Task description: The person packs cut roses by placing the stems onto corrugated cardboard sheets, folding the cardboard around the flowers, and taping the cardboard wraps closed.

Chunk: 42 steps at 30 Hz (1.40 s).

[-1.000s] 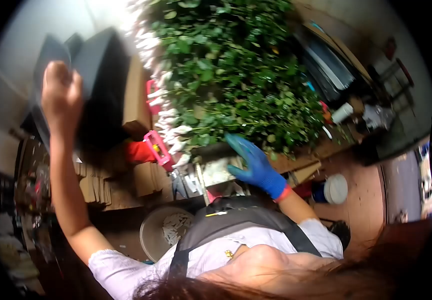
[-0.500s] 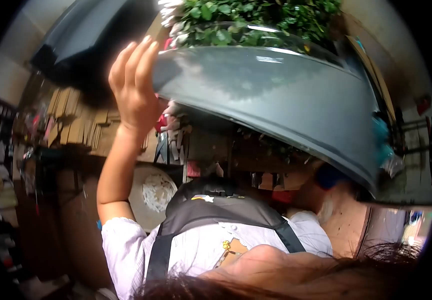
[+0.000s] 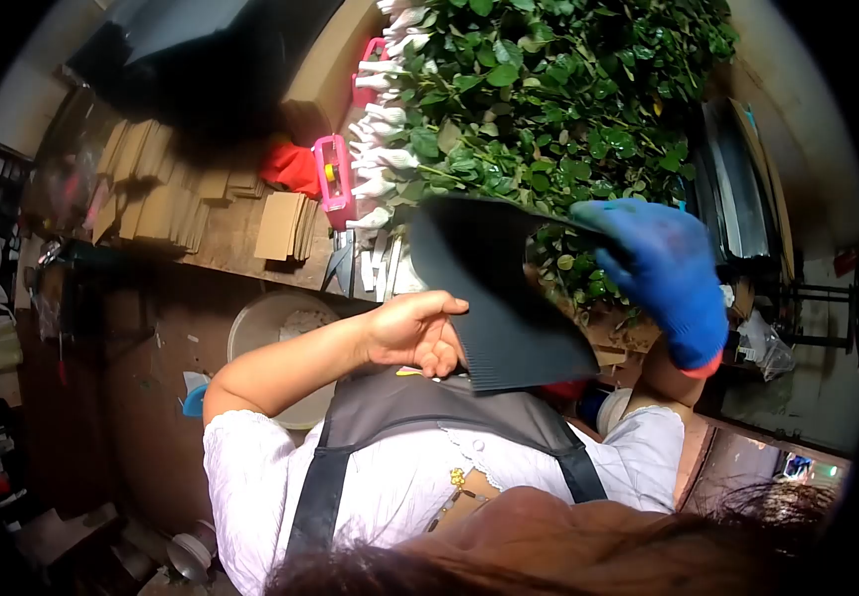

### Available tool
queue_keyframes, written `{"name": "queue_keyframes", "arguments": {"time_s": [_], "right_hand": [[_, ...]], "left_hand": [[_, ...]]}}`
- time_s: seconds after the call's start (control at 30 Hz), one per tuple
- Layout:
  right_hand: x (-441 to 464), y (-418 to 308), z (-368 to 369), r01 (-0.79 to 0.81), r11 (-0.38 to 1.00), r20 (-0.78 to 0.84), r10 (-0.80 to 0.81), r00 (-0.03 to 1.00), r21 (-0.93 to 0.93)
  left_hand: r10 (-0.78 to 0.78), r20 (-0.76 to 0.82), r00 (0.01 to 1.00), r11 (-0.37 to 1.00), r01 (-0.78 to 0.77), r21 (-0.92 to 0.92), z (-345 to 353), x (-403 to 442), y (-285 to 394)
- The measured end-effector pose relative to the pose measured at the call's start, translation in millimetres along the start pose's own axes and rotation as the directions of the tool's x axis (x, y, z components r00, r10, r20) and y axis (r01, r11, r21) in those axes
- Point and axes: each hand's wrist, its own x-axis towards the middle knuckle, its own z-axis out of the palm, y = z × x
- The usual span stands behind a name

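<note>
The left hand (image 3: 419, 333), fingers curled, has its thumb at the black sheet's (image 3: 509, 298) left edge; whether it pinches, I cannot tell. The blue-gloved right hand (image 3: 660, 273) grips the sheet at two o'clock. From the sheet, leafy stems (image 3: 568, 109) lie toward twelve to one, a pink tape dispenser (image 3: 324, 171) at ten, scissors (image 3: 340, 263) between nine and ten on the desk (image 3: 235, 260).

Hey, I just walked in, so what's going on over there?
Someone is handling a curved dark sheet in front of them. Their right hand, in a blue glove, grips its far edge, while the bare left hand is at its left edge; whether it grips is unclear. Beyond the sheet lies a thick spread of leafy stems, with white-covered ends along its left side. Stacked cardboard pieces sit farther left.
</note>
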Motion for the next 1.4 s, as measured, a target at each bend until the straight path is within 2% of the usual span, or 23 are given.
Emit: {"name": "queue_keyframes", "arguments": {"time_s": [0.07,0.1,0.17,0.23,0.3,0.33,0.37,0.43,0.5,0.57,0.6,0.7,0.73,0.83,0.97,1.07,1.1,1.17,1.23,1.3,1.33,1.37,1.4], "right_hand": [[24.5,-2.5,45.2,0.079,0.996,0.079,-0.083,0.993,0.050],[35.6,-4.0,75.5,0.041,0.999,0.222,-0.047,0.974,0.032],[57.2,-5.6,141.6,0.071,0.995,0.322,-0.088,0.943,0.065],[69.8,-9.2,211.2,0.042,0.997,0.357,-0.060,0.932,0.057],[80.4,-16.1,239.6,0.014,0.998,0.346,-0.033,0.937,0.055],[82.5,-21.7,245.4,-0.006,0.999,0.335,-0.011,0.942,0.049],[85.1,-23.7,248.7,-0.026,0.999,0.320,0.011,0.947,0.041],[85.4,-22.2,253.2,0.015,0.999,0.299,-0.027,0.954,0.044],[84.2,-19.1,258.1,0.018,1.000,0.294,-0.022,0.956,0.016],[87.3,-19.5,255.5,-0.038,0.999,0.352,0.033,0.935,0.007],[87.6,-22.8,254.6,-0.067,0.998,0.379,0.060,0.923,0.006],[78.8,-37.4,240.9,0.005,0.989,-0.220,0.027,0.975,0.147],[78.0,-45.3,220.4,0.022,0.971,-0.243,0.037,0.969,0.236],[53.2,-53.3,226.3,-0.051,0.853,-0.050,0.090,0.995,0.520],[67.3,-40.5,317.2,-0.174,0.977,-0.059,0.182,0.981,0.123],[81.8,-25.7,332.7,-0.366,0.906,0.314,0.292,0.904,0.214],[86.6,-19.6,324.7,-0.352,0.902,0.399,0.235,0.886,0.250],[84.2,-25.2,302.1,-0.281,0.944,0.317,0.217,0.923,0.171],[87.7,-49.9,254.2,-0.058,0.971,-0.090,0.081,0.993,0.231],[67.3,-70.4,248.3,0.018,0.885,0.063,-0.054,0.997,0.466],[61.3,-86.6,242.6,-0.105,0.889,0.432,-0.111,0.895,0.446],[46.4,-96.8,271.9,-0.180,0.848,0.597,-0.185,0.780,0.498],[33.6,-113.1,300.4,-0.110,0.926,0.563,-0.123,0.817,0.362]], "left_hand": [[-0.007,0.064,0.998,0.991,0.015,-0.134,-37.7,-0.1,-9.1],[-0.030,-0.093,0.995,0.978,0.010,-0.208,-50.1,2.7,-9.4],[0.043,-0.073,0.996,0.971,-0.059,-0.232,-102.5,4.0,-11.8],[-0.037,-0.303,0.952,0.976,-0.031,-0.214,-157.4,2.4,-7.5],[-0.078,-0.539,0.839,0.901,0.291,0.322,-189.3,-18.9,23.4],[0.069,-0.605,0.793,0.729,0.375,0.574,-198.2,-18.1,31.4],[0.295,-0.582,0.757,0.408,0.451,0.794,-205.8,-13.8,39.7],[0.587,-0.289,0.756,-0.202,0.483,0.852,-211.9,16.4,51.9],[0.522,-0.062,0.850,-0.445,0.334,0.831,-190.9,54.5,56.9],[0.421,0.438,0.794,-0.667,-0.056,0.743,-229.6,95.4,42.7],[0.321,0.437,0.840,-0.807,0.001,0.591,-245.0,106.5,40.4],[0.408,0.444,0.798,-0.843,0.142,0.519,-265.7,102.5,37.7],[0.444,0.391,0.806,-0.836,0.216,0.504,-264.1,102.5,35.4],[0.458,0.339,0.822,-0.796,0.209,0.569,-261.0,99.7,37.3],[0.465,0.397,0.791,-0.819,0.214,0.533,-265.8,100.7,36.2],[0.492,0.414,0.766,-0.805,0.220,0.551,-263.9,101.2,37.1],[0.496,0.419,0.760,-0.811,0.234,0.536,-262.8,100.9,37.9],[0.471,0.331,0.818,-0.808,0.250,0.534,-257.3,99.5,34.2],[0.416,0.135,0.899,-0.784,0.279,0.555,-248.2,96.5,39.3],[0.421,0.174,0.890,-0.804,0.278,0.525,-247.8,98.9,39.2],[0.436,0.228,0.871,-0.817,0.276,0.507,-257.5,102.6,37.9],[0.444,0.280,0.851,-0.831,0.274,0.485,-264.5,102.3,36.3],[0.455,0.248,0.855,-0.800,0.271,0.535,-257.2,99.1,36.8]]}}
